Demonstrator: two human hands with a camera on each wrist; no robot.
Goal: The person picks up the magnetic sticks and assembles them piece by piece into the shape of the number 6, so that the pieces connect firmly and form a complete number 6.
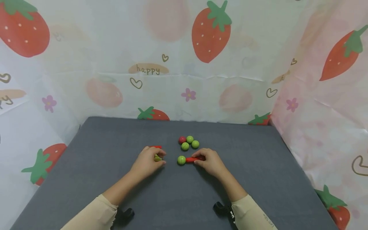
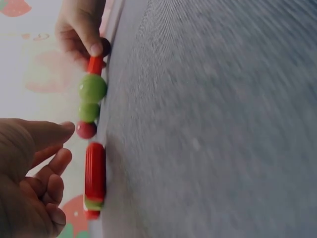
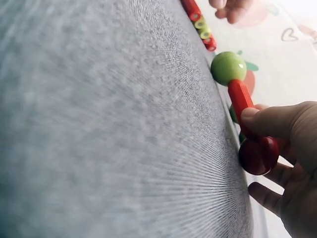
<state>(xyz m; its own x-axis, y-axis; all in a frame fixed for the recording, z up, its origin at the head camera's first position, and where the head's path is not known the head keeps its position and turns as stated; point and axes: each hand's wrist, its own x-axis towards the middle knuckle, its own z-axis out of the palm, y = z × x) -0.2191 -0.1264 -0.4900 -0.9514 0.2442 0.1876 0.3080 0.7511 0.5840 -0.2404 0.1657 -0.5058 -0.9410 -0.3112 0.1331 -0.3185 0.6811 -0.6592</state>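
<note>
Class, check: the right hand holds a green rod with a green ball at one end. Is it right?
Not quite: the rod is red, not green, as the right wrist view shows. The right hand holds it, with a green ball at one end.

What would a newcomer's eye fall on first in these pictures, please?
Probably the bright strawberry prints on the backdrop. Next, on the grey table, the right hand pinching a red rod flanked by a green ball and a dark red ball. Just beyond sits a cluster of four balls, one red and three green.
</note>
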